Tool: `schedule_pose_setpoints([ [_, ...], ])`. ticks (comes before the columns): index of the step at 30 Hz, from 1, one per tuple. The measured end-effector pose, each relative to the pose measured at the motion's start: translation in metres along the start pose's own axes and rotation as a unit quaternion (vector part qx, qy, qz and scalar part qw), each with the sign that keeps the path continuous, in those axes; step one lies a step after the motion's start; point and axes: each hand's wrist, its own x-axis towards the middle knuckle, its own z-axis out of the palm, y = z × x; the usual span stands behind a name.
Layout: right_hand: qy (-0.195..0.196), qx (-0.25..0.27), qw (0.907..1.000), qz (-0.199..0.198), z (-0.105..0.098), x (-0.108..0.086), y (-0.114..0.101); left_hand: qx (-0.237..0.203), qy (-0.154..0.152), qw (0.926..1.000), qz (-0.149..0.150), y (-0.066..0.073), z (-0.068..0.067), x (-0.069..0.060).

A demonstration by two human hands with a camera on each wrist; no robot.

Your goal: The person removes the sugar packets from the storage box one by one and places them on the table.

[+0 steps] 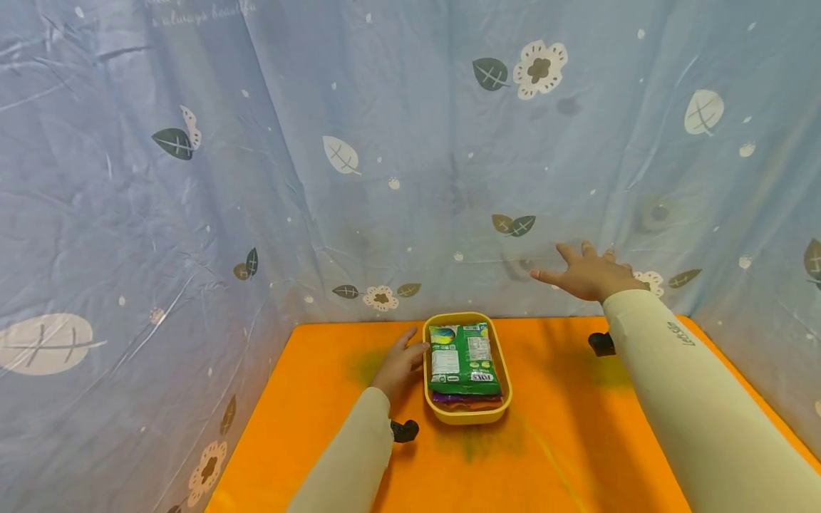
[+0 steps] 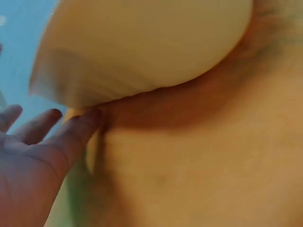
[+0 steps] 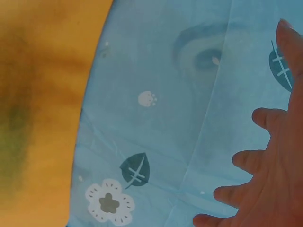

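A yellow basket stands near the back edge of the orange table, with a green packet on top and purple and orange packaging under its front end. My left hand is at the basket's left side, fingers extended; in the left wrist view the left hand has its thumb by the basket's wall. My right hand is raised over the table's back right part, fingers spread, holding nothing. In the right wrist view the right hand shows its fingers apart in front of the curtain.
A blue curtain with leaf and flower prints hangs behind and on both sides of the orange table. A black piece sits at the left wrist and another at the right wrist.
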Motion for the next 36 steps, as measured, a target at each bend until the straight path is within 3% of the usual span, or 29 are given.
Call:
schedule_pose_setpoints([
  [7,-0.015,0.037,0.9992,0.002,0.004,0.002,-0.004,-0.063,-0.006,0.9979,0.015,-0.020,0.004,0.000],
  [10,-0.018,0.060,0.9980,-0.007,0.007,0.004,-0.006,-0.073,-0.017,0.9970,0.018,-0.024,0.003,0.002],
  [13,-0.032,0.116,0.9923,-0.029,0.011,0.007,-0.007,-0.070,-0.022,0.9972,0.013,-0.025,0.001,0.002],
  [19,-0.080,0.246,0.9647,-0.048,0.018,0.010,-0.011,-0.060,-0.029,0.9976,0.017,-0.023,0.000,-0.002],
  [23,-0.090,0.311,0.9454,-0.042,0.026,0.010,-0.014,-0.074,-0.033,0.9965,0.020,-0.024,0.000,-0.002],
  [27,-0.096,0.377,0.9202,-0.040,0.039,0.010,-0.017,-0.075,-0.034,0.9965,0.018,-0.024,0.000,-0.004],
  [32,-0.110,0.433,0.8935,-0.044,0.059,0.011,-0.023,-0.072,-0.036,0.9966,0.020,-0.021,0.001,-0.006],
  [36,-0.120,0.449,0.8844,-0.042,0.076,0.011,-0.028,-0.062,-0.031,0.9974,0.021,-0.019,0.002,-0.009],
])
